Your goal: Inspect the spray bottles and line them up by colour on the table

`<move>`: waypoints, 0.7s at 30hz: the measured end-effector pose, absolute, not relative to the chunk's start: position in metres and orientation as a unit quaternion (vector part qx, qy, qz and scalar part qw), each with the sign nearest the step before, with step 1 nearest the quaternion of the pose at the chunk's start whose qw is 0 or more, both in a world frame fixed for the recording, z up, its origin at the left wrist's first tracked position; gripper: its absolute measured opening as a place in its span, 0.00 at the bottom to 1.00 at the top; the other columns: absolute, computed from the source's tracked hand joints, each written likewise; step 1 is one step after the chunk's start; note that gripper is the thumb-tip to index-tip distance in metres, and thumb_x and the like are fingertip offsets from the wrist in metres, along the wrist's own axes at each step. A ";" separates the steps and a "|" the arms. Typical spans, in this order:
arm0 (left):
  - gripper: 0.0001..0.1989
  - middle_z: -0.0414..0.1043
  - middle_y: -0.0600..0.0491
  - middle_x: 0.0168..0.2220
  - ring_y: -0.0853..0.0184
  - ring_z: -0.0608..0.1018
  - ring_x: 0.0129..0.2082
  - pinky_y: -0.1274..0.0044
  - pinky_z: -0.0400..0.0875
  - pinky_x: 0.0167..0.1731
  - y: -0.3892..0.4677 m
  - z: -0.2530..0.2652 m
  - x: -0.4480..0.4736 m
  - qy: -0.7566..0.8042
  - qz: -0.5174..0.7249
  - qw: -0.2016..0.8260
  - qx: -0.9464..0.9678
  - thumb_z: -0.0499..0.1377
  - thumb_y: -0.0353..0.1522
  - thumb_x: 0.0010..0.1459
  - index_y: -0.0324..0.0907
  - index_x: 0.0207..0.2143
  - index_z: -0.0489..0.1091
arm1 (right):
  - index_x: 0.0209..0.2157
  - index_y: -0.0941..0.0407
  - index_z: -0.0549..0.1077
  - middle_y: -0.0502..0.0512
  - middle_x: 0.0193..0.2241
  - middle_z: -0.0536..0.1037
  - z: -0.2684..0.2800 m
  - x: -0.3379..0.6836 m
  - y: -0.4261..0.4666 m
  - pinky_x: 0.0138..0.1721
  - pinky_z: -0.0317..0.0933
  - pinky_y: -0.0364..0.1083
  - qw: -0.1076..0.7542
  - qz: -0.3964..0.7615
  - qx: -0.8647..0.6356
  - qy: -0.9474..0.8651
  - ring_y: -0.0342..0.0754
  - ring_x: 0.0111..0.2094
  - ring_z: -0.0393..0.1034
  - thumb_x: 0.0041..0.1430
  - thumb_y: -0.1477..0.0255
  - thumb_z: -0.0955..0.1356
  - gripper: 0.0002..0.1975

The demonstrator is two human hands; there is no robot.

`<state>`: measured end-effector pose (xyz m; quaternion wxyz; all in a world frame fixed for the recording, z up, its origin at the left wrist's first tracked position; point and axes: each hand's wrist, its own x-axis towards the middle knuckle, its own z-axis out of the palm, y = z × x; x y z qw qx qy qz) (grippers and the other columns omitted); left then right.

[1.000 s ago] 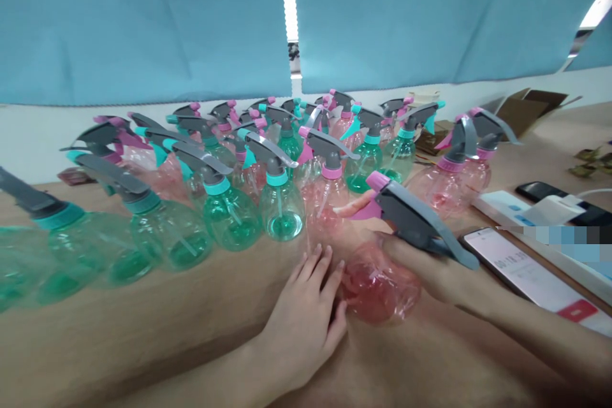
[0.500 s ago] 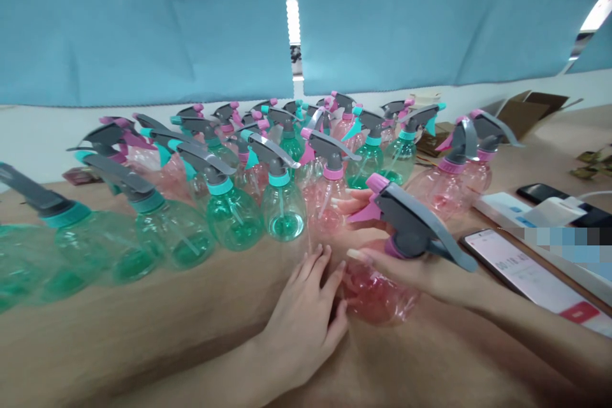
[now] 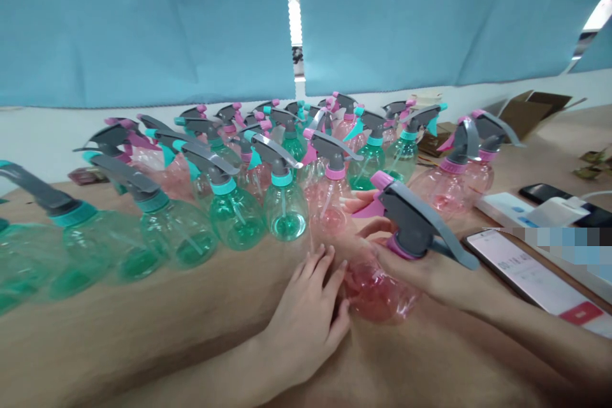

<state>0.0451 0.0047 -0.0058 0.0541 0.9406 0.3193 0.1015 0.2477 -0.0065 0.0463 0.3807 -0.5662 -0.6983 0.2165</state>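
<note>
A pink spray bottle [image 3: 380, 293] with a grey trigger head, pink nozzle and pink collar stands tilted at front right. My right hand [image 3: 389, 255] is closed around it just below the head, with its fingers partly hidden behind the trigger and neck. Flat on the table to the left of this bottle lies my left hand [image 3: 308, 306], fingers stretched out. Its thumb and index finger come close to the bottle's side; whether they touch it I cannot tell. Nearest beyond my hands are another pink spray bottle [image 3: 329, 207] and a green spray bottle [image 3: 285, 210].
Several green spray bottles [image 3: 179, 236] line the left side, with more pink and green ones behind. A phone showing a timer [image 3: 535, 280], a white box [image 3: 507, 207] and a dark device [image 3: 549, 194] lie at right. An open cardboard box [image 3: 530, 115] sits at the back right.
My right thumb has moved in from in front of the bottle's neck, so the hand closes more tightly around it. The left hand has hardly moved.
</note>
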 end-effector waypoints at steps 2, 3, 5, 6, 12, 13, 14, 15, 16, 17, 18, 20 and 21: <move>0.23 0.56 0.36 0.62 0.49 0.59 0.62 0.56 0.57 0.58 0.005 -0.007 0.045 0.318 0.100 0.050 0.942 0.54 0.31 0.61 0.32 0.57 0.61 | 0.31 0.51 0.74 0.51 0.31 0.80 0.048 0.246 -0.008 0.33 0.72 0.47 0.383 0.213 -0.571 -0.694 0.49 0.32 0.76 0.57 0.61 0.66 0.09; 0.23 0.56 0.36 0.62 0.48 0.59 0.62 0.56 0.57 0.58 0.006 -0.008 0.045 0.317 0.100 0.049 0.942 0.54 0.31 0.61 0.31 0.58 0.61 | 0.30 0.51 0.74 0.51 0.31 0.80 0.049 0.246 -0.009 0.33 0.72 0.47 0.382 0.211 -0.573 -0.694 0.49 0.32 0.76 0.57 0.61 0.66 0.09; 0.23 0.56 0.36 0.62 0.48 0.59 0.62 0.56 0.57 0.58 0.006 -0.008 0.045 0.317 0.100 0.049 0.942 0.54 0.31 0.61 0.31 0.58 0.62 | 0.30 0.50 0.74 0.50 0.30 0.80 0.050 0.244 -0.009 0.33 0.71 0.48 0.381 0.207 -0.574 -0.695 0.48 0.30 0.76 0.56 0.62 0.66 0.08; 0.23 0.56 0.36 0.62 0.48 0.59 0.62 0.56 0.57 0.58 0.007 -0.008 0.046 0.317 0.100 0.050 0.942 0.54 0.31 0.61 0.31 0.58 0.62 | 0.31 0.50 0.74 0.50 0.30 0.80 0.051 0.243 -0.009 0.32 0.71 0.48 0.380 0.205 -0.574 -0.696 0.48 0.29 0.75 0.56 0.63 0.67 0.08; 0.23 0.57 0.36 0.61 0.48 0.60 0.62 0.56 0.58 0.57 0.006 -0.006 0.046 0.318 0.098 0.051 0.942 0.54 0.31 0.60 0.32 0.58 0.62 | 0.40 0.50 0.73 0.49 0.29 0.79 0.049 0.241 -0.005 0.28 0.70 0.46 0.395 0.219 -0.561 -0.694 0.47 0.28 0.75 0.53 0.66 0.68 0.12; 0.23 0.57 0.36 0.62 0.48 0.60 0.62 0.56 0.58 0.57 0.006 -0.005 0.046 0.318 0.098 0.051 0.942 0.54 0.31 0.60 0.32 0.57 0.62 | 0.40 0.50 0.72 0.49 0.29 0.78 0.049 0.242 -0.005 0.29 0.69 0.46 0.394 0.222 -0.562 -0.692 0.47 0.28 0.75 0.53 0.66 0.68 0.11; 0.23 0.57 0.37 0.62 0.49 0.60 0.62 0.56 0.58 0.57 0.006 -0.006 0.046 0.318 0.099 0.051 0.941 0.54 0.31 0.60 0.32 0.57 0.62 | 0.38 0.50 0.72 0.49 0.29 0.78 0.049 0.242 -0.006 0.29 0.69 0.46 0.392 0.226 -0.566 -0.689 0.47 0.29 0.75 0.53 0.67 0.67 0.09; 0.23 0.57 0.37 0.62 0.49 0.60 0.61 0.56 0.58 0.57 0.006 -0.006 0.046 0.318 0.101 0.050 0.941 0.54 0.31 0.60 0.32 0.57 0.62 | 0.36 0.50 0.72 0.49 0.29 0.78 0.049 0.243 -0.007 0.30 0.70 0.46 0.391 0.228 -0.571 -0.685 0.47 0.29 0.75 0.54 0.68 0.67 0.07; 0.23 0.57 0.37 0.62 0.49 0.60 0.62 0.56 0.58 0.57 0.006 -0.006 0.046 0.318 0.102 0.050 0.941 0.54 0.31 0.61 0.32 0.57 0.63 | 0.34 0.50 0.72 0.50 0.29 0.78 0.049 0.244 -0.008 0.31 0.70 0.47 0.387 0.232 -0.577 -0.681 0.48 0.29 0.74 0.54 0.68 0.67 0.05; 0.22 0.57 0.37 0.62 0.49 0.60 0.62 0.56 0.58 0.57 0.006 -0.006 0.046 0.318 0.104 0.050 0.941 0.54 0.31 0.61 0.32 0.57 0.63 | 0.32 0.51 0.72 0.50 0.29 0.78 0.050 0.244 -0.009 0.33 0.69 0.47 0.383 0.235 -0.582 -0.678 0.48 0.30 0.74 0.55 0.68 0.66 0.04; 0.22 0.58 0.37 0.61 0.49 0.60 0.62 0.56 0.58 0.57 0.006 -0.006 0.046 0.318 0.106 0.050 0.941 0.54 0.31 0.61 0.32 0.57 0.63 | 0.31 0.51 0.72 0.50 0.28 0.78 0.051 0.245 -0.011 0.34 0.69 0.48 0.377 0.237 -0.586 -0.677 0.48 0.31 0.74 0.55 0.68 0.66 0.03; 0.22 0.58 0.37 0.61 0.49 0.60 0.62 0.56 0.59 0.57 0.006 -0.006 0.046 0.318 0.106 0.049 0.941 0.54 0.31 0.61 0.33 0.56 0.63 | 0.30 0.51 0.72 0.49 0.26 0.77 0.053 0.246 -0.013 0.36 0.69 0.48 0.366 0.239 -0.589 -0.679 0.49 0.33 0.74 0.55 0.68 0.66 0.03; 0.21 0.57 0.37 0.62 0.49 0.60 0.62 0.56 0.59 0.57 0.007 -0.006 0.046 0.319 0.106 0.049 0.941 0.54 0.31 0.61 0.33 0.56 0.63 | 0.30 0.51 0.72 0.49 0.25 0.77 0.054 0.246 -0.013 0.37 0.69 0.49 0.363 0.239 -0.589 -0.681 0.50 0.34 0.74 0.56 0.68 0.66 0.04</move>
